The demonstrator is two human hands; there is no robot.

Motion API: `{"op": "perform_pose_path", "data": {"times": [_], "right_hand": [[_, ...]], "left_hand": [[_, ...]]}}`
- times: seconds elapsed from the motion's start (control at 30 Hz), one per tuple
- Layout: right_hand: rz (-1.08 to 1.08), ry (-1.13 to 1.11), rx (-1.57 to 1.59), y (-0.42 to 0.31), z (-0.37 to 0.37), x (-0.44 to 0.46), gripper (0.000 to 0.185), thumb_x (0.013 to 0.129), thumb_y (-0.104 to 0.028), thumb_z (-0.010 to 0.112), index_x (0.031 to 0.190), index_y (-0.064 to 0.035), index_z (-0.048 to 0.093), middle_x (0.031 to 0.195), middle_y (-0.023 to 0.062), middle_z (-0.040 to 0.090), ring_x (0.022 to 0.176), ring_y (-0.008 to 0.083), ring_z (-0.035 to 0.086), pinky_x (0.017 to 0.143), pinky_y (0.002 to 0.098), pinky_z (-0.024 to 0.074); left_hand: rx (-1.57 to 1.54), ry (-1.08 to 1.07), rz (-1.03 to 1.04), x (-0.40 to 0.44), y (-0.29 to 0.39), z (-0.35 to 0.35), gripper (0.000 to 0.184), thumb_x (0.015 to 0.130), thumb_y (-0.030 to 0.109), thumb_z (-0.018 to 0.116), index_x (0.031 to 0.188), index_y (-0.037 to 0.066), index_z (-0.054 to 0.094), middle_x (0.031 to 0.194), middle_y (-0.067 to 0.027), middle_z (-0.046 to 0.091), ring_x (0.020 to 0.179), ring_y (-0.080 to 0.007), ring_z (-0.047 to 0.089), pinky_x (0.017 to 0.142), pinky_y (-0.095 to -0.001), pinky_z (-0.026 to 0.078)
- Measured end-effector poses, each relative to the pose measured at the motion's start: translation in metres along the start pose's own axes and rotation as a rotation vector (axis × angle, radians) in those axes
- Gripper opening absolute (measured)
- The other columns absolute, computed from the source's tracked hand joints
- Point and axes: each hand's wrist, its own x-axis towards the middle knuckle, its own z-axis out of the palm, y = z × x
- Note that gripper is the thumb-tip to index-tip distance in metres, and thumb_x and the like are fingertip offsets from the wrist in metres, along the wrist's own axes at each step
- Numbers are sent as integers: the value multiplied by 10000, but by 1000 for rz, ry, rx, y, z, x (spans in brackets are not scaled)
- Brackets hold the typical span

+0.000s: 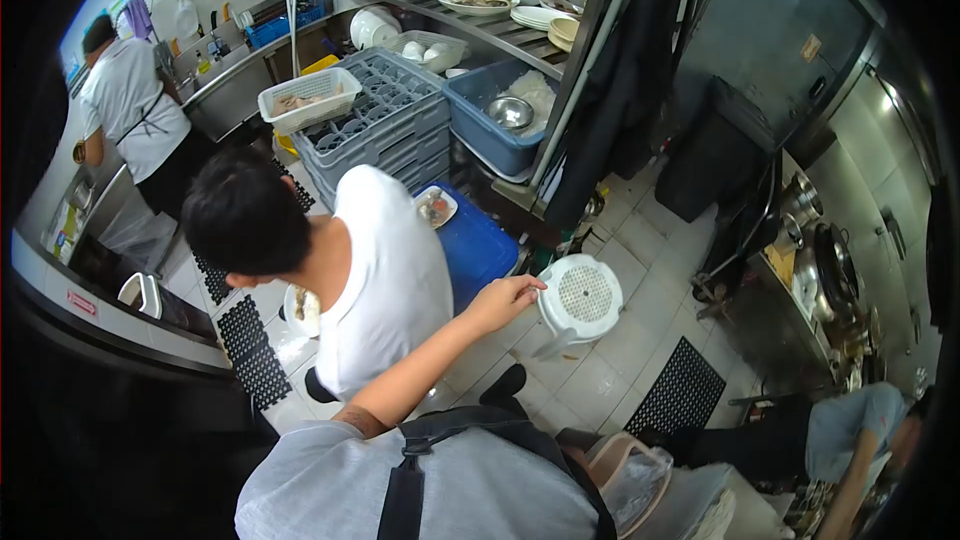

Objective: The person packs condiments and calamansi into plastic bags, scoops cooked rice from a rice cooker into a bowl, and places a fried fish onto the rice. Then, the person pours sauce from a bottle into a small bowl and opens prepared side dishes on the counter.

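My left hand [505, 302] reaches forward with its fingers closed on the near rim of a white plastic stool [584, 298]. The stool's round top is dotted with holes, and part of a leg shows below it, over the tiled floor. My right hand is out of view. Just left of my forearm, a person in a white shirt [395, 270] bends low. Past that person, a small tray with food scraps [436, 207] rests on a blue lidded bin [475, 240].
Stacked grey dish racks [370, 110] carry a white basket [310, 100]. A blue tub [490, 105] holds a metal bowl. A black bin [715, 150] stands near the door. Two other people [135, 105] [850, 430] are at the sides. A black mat [680, 385] lies right.
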Motion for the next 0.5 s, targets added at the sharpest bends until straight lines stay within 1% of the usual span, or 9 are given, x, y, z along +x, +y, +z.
{"op": "perform_pose_path", "data": {"times": [0.07,0.1,0.13,0.2,0.27,0.33,0.37,0.43,0.5], "right_hand": [[-64,-9,-174,-6,-27,33,260,921,-260,598,1087,-66,647,857,60,678,646,153,616,590,297,491],[-166,-20,-350,-11,-40,50,265,919,-269,601,1087,-71,650,866,66,680,663,161,620,607,311,495],[-287,-18,-528,-17,-54,68,270,916,-279,605,1087,-76,654,875,71,681,679,169,625,623,326,499],[-515,-34,-770,-41,-78,103,279,910,-297,611,1086,-86,661,892,82,685,712,185,634,657,354,507],[-604,-45,-800,-82,-95,135,289,905,-316,618,1086,-96,669,910,93,688,745,201,643,690,383,516],[-608,-61,-719,-128,-107,168,299,899,-334,625,1085,-106,676,928,104,691,777,217,652,723,412,524],[-381,-55,-581,-174,-92,158,288,902,-312,617,1082,-91,662,914,81,691,751,191,648,672,357,503],[55,57,-260,-271,-61,136,267,908,-268,600,1075,-62,634,885,35,691,699,137,639,570,246,462],[-76,50,-239,-318,-51,168,283,906,-251,595,1112,-62,636,897,44,693,710,134,643,578,244,465]], "left_hand": [[-6,3,5,37,-7,9,259,911,160,575,1149,74,625,807,-100,640,736,-188,598,712,-315,476],[-7,6,2,51,-14,15,257,909,161,577,1145,72,627,813,-102,642,740,-193,603,715,-318,476],[30,33,36,66,-26,18,257,891,154,591,1128,66,638,848,-115,655,774,-226,626,734,-336,487],[60,132,38,97,-36,10,258,878,145,598,1120,68,647,872,-126,658,806,-249,637,750,-353,496],[43,210,-12,121,-41,-9,254,862,130,602,1102,75,665,905,-140,659,852,-276,644,776,-371,507],[118,332,-12,152,-46,-35,226,831,112,617,1046,70,673,919,-135,653,908,-291,619,827,-389,484],[135,386,-4,168,-46,-53,225,822,104,625,1039,68,675,940,-142,652,916,-298,616,837,-391,482],[200,547,65,208,-70,-90,224,816,100,629,1033,68,677,962,-145,650,959,-319,600,867,-401,472],[316,673,69,244,-64,-143,224,823,105,632,1040,70,673,972,-155,642,988,-341,582,897,-419,454]]}}
